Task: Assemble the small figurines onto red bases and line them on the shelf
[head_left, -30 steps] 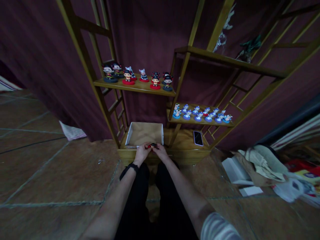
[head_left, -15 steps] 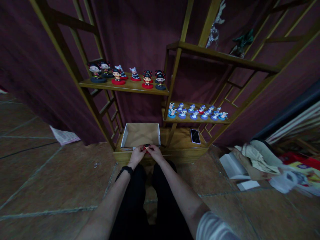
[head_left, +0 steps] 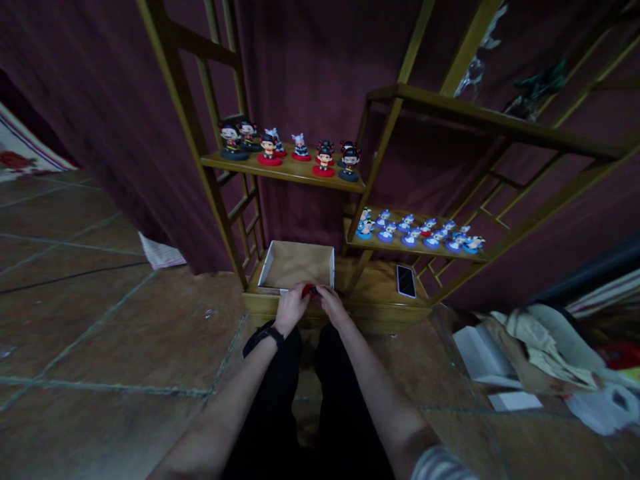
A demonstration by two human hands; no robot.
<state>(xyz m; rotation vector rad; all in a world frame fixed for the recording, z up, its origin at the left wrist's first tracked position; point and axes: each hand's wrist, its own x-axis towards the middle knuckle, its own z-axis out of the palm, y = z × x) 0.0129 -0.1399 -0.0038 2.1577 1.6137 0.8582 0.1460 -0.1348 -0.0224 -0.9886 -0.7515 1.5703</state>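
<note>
A small figurine (head_left: 310,291) with a red base and dark hair is pinched between my two hands, in front of the cardboard box. My left hand (head_left: 292,308), with a black watch at the wrist, grips it by the red base. From the other side, the closed fingers of my right hand (head_left: 332,304) hold its dark part. Much of the figurine is hidden by my fingers. Just beyond my hands stands an open white-edged box (head_left: 297,261) with a bare brown inside.
Several figurines on red and black bases stand on the upper left shelf (head_left: 285,172). Lower right, a shelf (head_left: 425,251) bears several blue-white ones. A phone (head_left: 406,281) lies on the bottom board. Boxes and cloth (head_left: 540,340) clutter the floor at right.
The figurine has been turned between my hands, so its red base now shows toward the left. My view has swung left, shifting the shelves rightward.
</note>
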